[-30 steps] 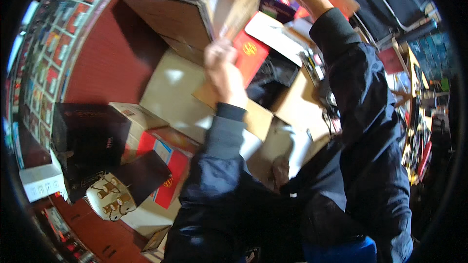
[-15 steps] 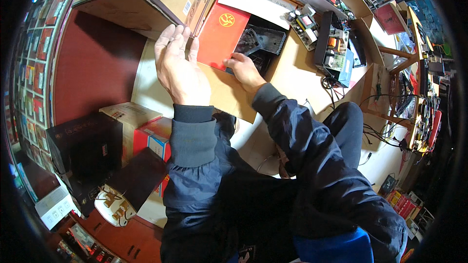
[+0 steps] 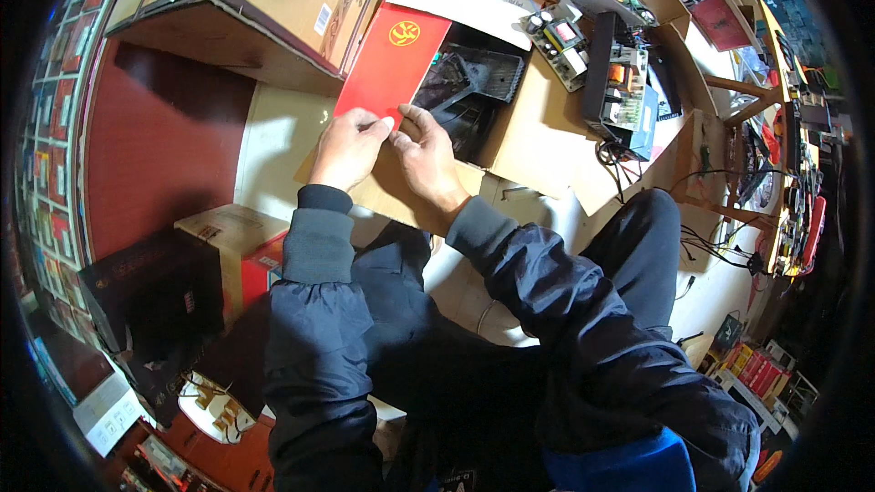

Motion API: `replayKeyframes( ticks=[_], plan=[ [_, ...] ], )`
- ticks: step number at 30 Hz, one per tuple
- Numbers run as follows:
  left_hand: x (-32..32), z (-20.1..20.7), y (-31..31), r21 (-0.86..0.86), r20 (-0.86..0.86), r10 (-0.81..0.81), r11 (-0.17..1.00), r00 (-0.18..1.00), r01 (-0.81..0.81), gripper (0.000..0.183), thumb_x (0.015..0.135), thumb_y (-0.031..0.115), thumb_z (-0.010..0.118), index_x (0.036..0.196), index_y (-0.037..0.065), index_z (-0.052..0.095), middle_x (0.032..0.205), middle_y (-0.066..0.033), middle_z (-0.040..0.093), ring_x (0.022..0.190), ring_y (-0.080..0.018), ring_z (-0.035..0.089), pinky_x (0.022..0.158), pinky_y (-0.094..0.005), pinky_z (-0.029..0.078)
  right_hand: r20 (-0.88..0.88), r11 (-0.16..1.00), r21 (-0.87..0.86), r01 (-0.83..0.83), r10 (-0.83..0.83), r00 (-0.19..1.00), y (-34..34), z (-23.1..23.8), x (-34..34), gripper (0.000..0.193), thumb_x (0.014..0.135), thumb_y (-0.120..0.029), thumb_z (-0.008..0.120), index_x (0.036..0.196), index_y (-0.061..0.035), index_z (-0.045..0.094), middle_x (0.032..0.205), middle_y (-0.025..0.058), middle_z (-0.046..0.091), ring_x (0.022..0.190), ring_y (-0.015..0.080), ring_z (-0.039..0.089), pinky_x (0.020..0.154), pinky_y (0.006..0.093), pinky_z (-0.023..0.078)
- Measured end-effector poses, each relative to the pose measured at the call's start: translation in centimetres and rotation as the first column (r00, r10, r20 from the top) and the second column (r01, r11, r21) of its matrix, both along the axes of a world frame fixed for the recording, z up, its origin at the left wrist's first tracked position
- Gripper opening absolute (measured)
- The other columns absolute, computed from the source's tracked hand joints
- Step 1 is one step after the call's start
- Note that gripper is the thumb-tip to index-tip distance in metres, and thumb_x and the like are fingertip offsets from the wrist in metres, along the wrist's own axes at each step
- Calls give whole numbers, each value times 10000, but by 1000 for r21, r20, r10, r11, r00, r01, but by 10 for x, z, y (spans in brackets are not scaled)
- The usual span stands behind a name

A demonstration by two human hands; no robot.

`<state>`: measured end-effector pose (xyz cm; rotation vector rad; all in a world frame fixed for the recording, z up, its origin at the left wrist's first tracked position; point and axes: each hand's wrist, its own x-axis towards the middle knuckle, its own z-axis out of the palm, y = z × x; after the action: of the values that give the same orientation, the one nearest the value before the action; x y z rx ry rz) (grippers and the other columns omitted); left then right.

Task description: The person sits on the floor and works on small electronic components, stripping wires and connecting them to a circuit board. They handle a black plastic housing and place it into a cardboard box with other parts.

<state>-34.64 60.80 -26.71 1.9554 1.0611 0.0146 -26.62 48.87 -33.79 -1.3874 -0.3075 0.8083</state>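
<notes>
A red cardboard panel (image 3: 385, 64) with a round gold emblem lies slanted over the left side of an open cardboard box (image 3: 538, 128). My left hand (image 3: 349, 148) is at the panel's lower edge, its fingers bent and its thumb pointing right. Beside it, my right hand (image 3: 427, 157) has thumb and fingers drawn together. The fingertips of both hands meet at the panel's lower right corner; whatever is between them is too small or hidden to name. Inside the box is a dark plastic part (image 3: 474, 77) with a ribbed end.
A large brown carton (image 3: 283, 0) stands at the back left. On the right are a bare circuit board (image 3: 558, 41) and an opened black-cased power unit (image 3: 624, 91) with dark cables (image 3: 620, 159). Black (image 3: 159, 287) and tan boxes (image 3: 223, 228) stand left of my legs.
My left hand has come down from its raised, spread pose to the red panel's lower edge, its fingers now bent. My right hand has moved left and slightly down beside it. The view has shifted a little.
</notes>
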Motion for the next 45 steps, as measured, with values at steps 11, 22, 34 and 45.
replayKeyframes(
  ticks=[11,22,34,45],
  plan=[
    [18,-26,-3,-137,-76,7,990,997,-18,400,948,334,694,1057,-50,683,1032,-193,724,1006,-277,679,908,-394,518,-167,959,-5,-284,279,946,-19,1,35,564,985,17,585,1491,114,355,1478,244,508,1391,298,502,1149,379,433],
    [27,0,-10,-95,-146,-103,991,984,90,397,943,359,695,1119,3,713,1148,-192,738,1117,-289,685,990,-379,508,819,914,-343,215,179,545,-123,77,182,471,887,-135,700,1317,14,581,1290,239,613,1215,396,594,1077,449,468],
    [84,47,-60,152,-1,-258,955,966,255,473,922,335,710,1232,-19,661,1251,-268,675,1202,-405,632,1042,-452,486,826,823,-481,302,310,470,-206,76,188,541,872,-131,688,1389,-46,555,1230,225,626,1163,405,565,1026,482,452],
    [120,92,-140,200,161,-465,879,870,433,495,935,322,730,1295,-4,632,1278,-239,678,1222,-362,645,1061,-425,493,399,850,-230,474,-362,843,-288,57,183,413,953,-178,722,1240,99,616,1113,160,716,1005,182,679,904,307,549]
  ],
)
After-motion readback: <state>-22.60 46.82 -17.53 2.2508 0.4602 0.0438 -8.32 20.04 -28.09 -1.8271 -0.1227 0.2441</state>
